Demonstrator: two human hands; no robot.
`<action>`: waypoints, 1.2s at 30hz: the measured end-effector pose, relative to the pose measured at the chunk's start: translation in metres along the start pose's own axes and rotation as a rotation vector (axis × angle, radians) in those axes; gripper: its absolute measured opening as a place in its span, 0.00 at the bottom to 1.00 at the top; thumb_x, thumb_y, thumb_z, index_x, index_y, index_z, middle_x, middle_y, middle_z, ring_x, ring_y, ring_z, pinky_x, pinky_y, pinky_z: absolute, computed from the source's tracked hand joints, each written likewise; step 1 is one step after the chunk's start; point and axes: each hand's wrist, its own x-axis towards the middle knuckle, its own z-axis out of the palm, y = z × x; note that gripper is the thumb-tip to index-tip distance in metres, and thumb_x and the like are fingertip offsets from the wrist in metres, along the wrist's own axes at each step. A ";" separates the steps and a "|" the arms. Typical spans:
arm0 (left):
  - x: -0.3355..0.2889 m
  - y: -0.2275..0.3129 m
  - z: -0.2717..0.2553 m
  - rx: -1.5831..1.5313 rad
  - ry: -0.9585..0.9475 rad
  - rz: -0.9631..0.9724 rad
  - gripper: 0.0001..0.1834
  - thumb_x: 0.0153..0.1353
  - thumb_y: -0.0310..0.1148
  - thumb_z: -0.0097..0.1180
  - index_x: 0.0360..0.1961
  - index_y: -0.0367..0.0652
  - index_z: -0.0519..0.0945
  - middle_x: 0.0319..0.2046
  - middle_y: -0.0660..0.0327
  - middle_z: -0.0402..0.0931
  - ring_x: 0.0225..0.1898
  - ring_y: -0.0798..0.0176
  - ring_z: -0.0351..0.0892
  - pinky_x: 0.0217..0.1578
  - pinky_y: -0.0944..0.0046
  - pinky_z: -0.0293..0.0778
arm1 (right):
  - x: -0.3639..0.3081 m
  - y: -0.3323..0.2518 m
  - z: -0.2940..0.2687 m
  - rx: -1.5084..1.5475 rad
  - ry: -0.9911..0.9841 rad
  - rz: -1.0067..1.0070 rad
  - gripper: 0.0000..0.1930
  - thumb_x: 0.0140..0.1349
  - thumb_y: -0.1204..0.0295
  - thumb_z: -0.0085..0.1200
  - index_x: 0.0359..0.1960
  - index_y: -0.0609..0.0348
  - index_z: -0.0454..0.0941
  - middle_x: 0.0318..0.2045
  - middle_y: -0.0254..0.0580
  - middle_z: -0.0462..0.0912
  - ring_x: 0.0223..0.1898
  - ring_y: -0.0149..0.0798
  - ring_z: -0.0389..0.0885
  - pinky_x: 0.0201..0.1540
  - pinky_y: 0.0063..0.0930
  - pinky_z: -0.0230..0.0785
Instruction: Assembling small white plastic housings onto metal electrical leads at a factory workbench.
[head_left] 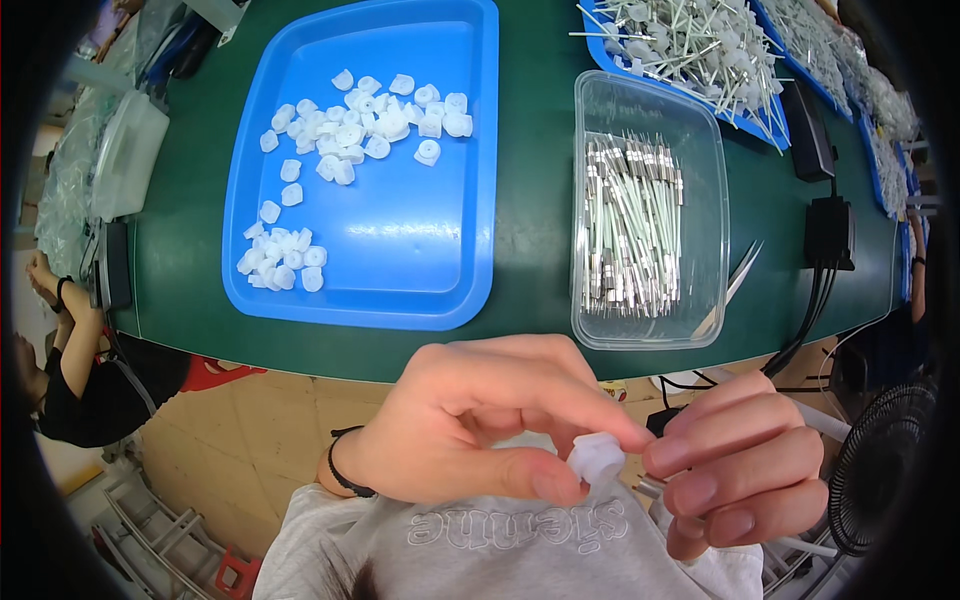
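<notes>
Left hand clamped on one white plastic cap, thumb and index tips at its edges, probably to leave its faces clear. Cap held above the lap, below the surface edge. Right hand just beside it, fingers curled; can't tell if gripping anything. Green surface beyond: clear tub on right, metal-ended rods lengthwise, likely for easy picking; tweezers alongside. Blue tray on left, its rim presumably containing loose caps.
</notes>
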 end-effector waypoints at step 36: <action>0.000 0.004 -0.001 0.066 -0.029 -0.032 0.25 0.48 0.46 0.58 0.31 0.27 0.77 0.28 0.54 0.72 0.24 0.69 0.71 0.22 0.74 0.65 | 0.005 -0.010 0.000 -0.078 -0.076 0.027 0.11 0.51 0.74 0.55 0.30 0.55 0.64 0.30 0.35 0.72 0.28 0.35 0.75 0.26 0.20 0.67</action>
